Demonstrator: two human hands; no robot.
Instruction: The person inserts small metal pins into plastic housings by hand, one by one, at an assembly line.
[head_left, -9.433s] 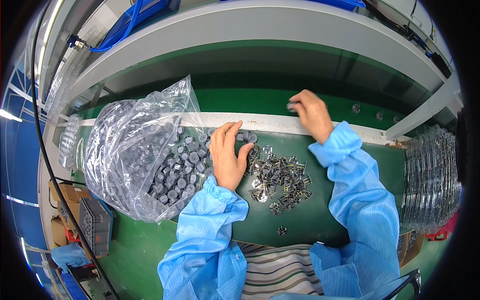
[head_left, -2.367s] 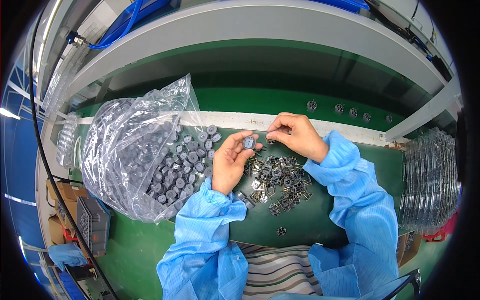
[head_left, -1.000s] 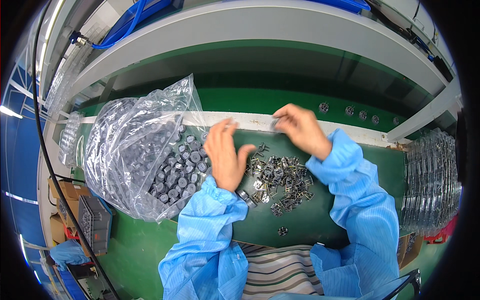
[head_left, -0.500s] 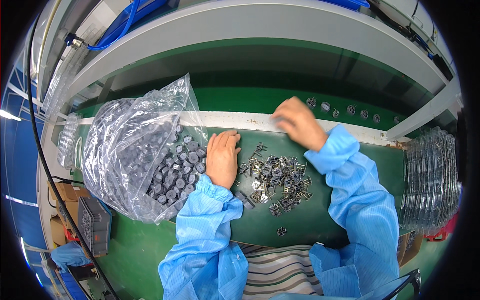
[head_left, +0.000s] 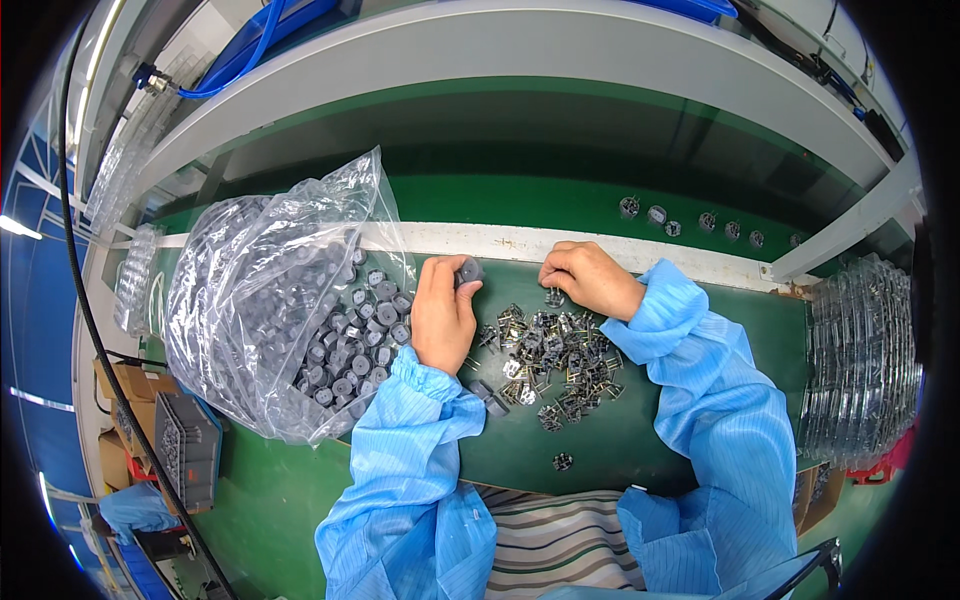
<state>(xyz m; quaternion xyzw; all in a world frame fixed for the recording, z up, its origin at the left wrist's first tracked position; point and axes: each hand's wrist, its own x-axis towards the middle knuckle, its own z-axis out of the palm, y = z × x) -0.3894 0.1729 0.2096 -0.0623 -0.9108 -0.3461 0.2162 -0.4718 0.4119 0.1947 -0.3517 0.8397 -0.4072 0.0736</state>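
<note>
My left hand (head_left: 443, 315) is closed round a grey plastic cap (head_left: 469, 271), held between thumb and fingers over the green work mat. To its right, my right hand (head_left: 594, 281) pinches a small black part with metal prongs (head_left: 553, 297) at its fingertips. Below my right hand lies a pile of similar pronged parts (head_left: 565, 355), black with brass-coloured pins. A pair of grey caps (head_left: 490, 398) rests beside my left sleeve. One single pronged part (head_left: 563, 462) lies nearer to me.
On the left, a clear plastic bag (head_left: 270, 300) spills many grey caps (head_left: 350, 365). Beyond the white ledge (head_left: 480, 240), several assembled parts (head_left: 707, 221) stand in a row on a green strip. Stacked clear trays (head_left: 862, 360) stand at the right edge.
My right hand has come down toward the pile and now pinches a pronged part. My left hand, flat before, has curled round a grey cap. The row beyond the ledge has shifted slightly right.
</note>
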